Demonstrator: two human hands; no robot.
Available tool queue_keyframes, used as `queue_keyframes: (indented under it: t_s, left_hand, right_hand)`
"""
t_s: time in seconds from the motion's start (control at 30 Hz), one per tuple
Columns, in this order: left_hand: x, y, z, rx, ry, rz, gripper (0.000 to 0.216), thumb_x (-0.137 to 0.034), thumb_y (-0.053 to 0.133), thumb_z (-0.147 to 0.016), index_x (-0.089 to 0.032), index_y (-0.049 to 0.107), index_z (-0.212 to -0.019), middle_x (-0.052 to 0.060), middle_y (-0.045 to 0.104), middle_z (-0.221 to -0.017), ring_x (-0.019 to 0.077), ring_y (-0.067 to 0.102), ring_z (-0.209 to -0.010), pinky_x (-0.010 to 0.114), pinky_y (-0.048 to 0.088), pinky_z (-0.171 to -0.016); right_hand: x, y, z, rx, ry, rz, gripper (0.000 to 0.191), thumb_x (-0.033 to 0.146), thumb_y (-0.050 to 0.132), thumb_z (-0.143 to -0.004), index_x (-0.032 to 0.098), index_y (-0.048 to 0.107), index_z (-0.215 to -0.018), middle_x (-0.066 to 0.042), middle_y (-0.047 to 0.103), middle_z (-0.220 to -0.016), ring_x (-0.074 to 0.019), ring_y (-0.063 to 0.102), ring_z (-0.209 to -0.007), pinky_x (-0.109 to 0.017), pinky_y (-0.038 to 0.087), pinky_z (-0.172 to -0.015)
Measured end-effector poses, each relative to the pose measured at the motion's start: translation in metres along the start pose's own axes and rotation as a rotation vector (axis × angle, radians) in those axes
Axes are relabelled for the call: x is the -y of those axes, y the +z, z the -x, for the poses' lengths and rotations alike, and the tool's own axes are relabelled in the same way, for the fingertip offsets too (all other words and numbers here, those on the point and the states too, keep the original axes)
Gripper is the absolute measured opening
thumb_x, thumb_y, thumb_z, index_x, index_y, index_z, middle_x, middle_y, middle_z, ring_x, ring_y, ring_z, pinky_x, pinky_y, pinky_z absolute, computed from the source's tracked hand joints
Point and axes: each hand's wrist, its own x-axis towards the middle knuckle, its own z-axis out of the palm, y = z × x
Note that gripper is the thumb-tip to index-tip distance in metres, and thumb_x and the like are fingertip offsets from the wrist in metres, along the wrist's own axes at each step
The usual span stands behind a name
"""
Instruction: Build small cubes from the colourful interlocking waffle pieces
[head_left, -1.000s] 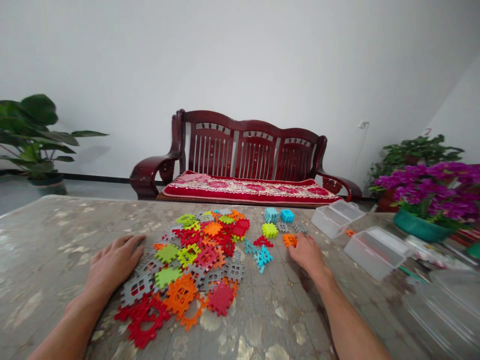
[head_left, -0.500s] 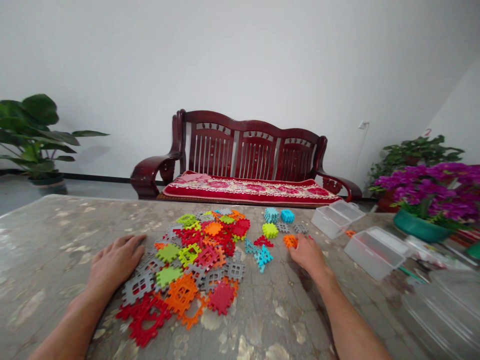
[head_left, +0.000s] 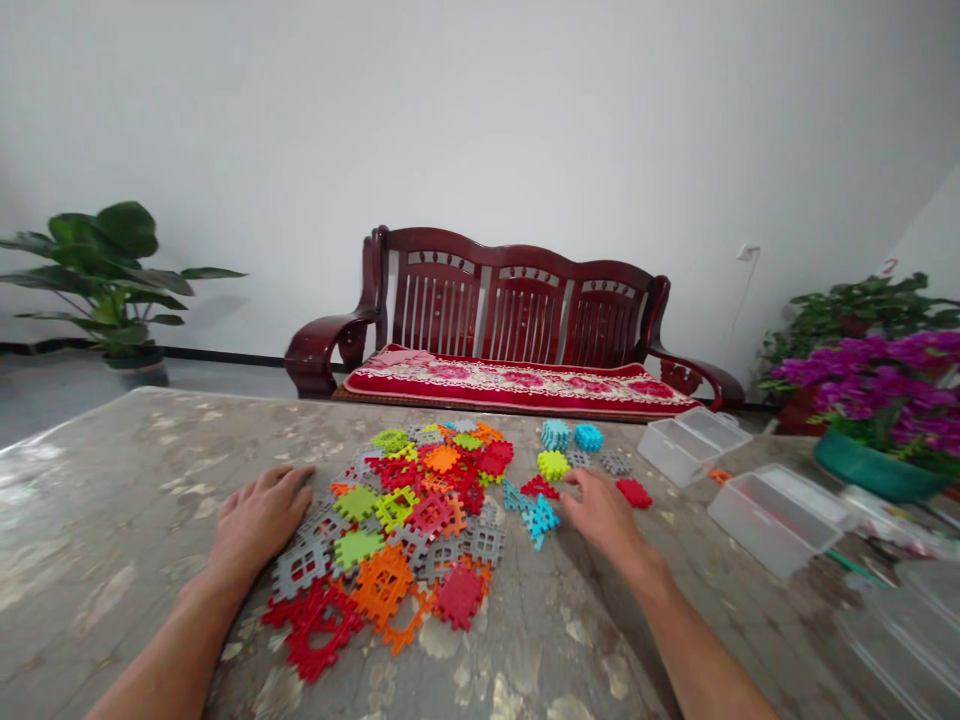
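A heap of colourful interlocking plastic tiles lies on the marbled table. My left hand rests flat and open at the heap's left edge, fingertips touching grey tiles. My right hand lies low over the table to the right of the heap, fingers stretched toward a small red tile and teal tiles. Nothing shows in it. Around it lie a green stack, blue stacks, grey tiles and a red tile.
Two clear plastic boxes stand at the right of the table, with a pot of purple flowers beyond. A dark wooden bench stands behind the table, with a leafy plant at far left.
My right hand slid left, covering the orange tile that lay at its fingertips and uncovering a red tile on its right. My head turned slightly. The left hand stayed put.
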Motion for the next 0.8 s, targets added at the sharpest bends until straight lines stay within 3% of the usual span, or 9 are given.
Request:
queue_keyframes:
  t_s: [0.23,0.4,0.6,0.8]
  left_hand:
    - [0.001,0.001,0.0,-0.03,0.01,0.016,0.052,-0.039,0.03,-0.096,-0.024,0.061,-0.135,0.014,0.058,-0.139,0.0332,0.056,-0.125,0.051,0.04,-0.107]
    - [0.001,0.001,0.0,-0.02,0.01,0.02,0.052,-0.039,0.031,-0.095,-0.024,0.061,-0.135,0.014,0.058,-0.139,0.0338,0.055,-0.126,0.052,0.04,-0.108]
    - [0.002,0.002,0.0,-0.029,0.004,0.018,0.051,-0.039,0.031,-0.096,-0.025,0.061,-0.135,0.014,0.058,-0.14,0.0331,0.056,-0.125,0.052,0.041,-0.107]
    - [0.002,0.004,-0.001,-0.047,0.009,0.031,0.052,-0.039,0.033,-0.094,-0.024,0.063,-0.133,0.014,0.058,-0.139,0.0344,0.056,-0.125,0.053,0.041,-0.106]
  right_hand:
    - [0.061,0.034,-0.019,0.033,-0.306,-0.111,0.046,0.021,0.056,-0.086,0.02,0.06,-0.132,-0.009,0.062,-0.136,-0.0223,0.053,-0.127,-0.035,0.036,-0.11]
    - [0.076,0.045,-0.041,0.08,-0.413,-0.025,0.054,0.022,0.058,-0.086,0.017,0.053,-0.14,-0.012,0.053,-0.147,-0.025,0.045,-0.136,-0.039,0.034,-0.113]
    - [0.08,0.048,-0.035,0.077,-0.395,0.001,0.033,0.021,0.05,-0.093,0.024,0.067,-0.122,-0.008,0.064,-0.135,-0.0227,0.058,-0.121,-0.037,0.041,-0.106]
    - [0.072,0.025,-0.026,-0.009,-0.273,-0.165,0.034,0.025,0.041,-0.099,0.024,0.068,-0.12,-0.006,0.073,-0.119,-0.0191,0.065,-0.109,-0.029,0.045,-0.097]
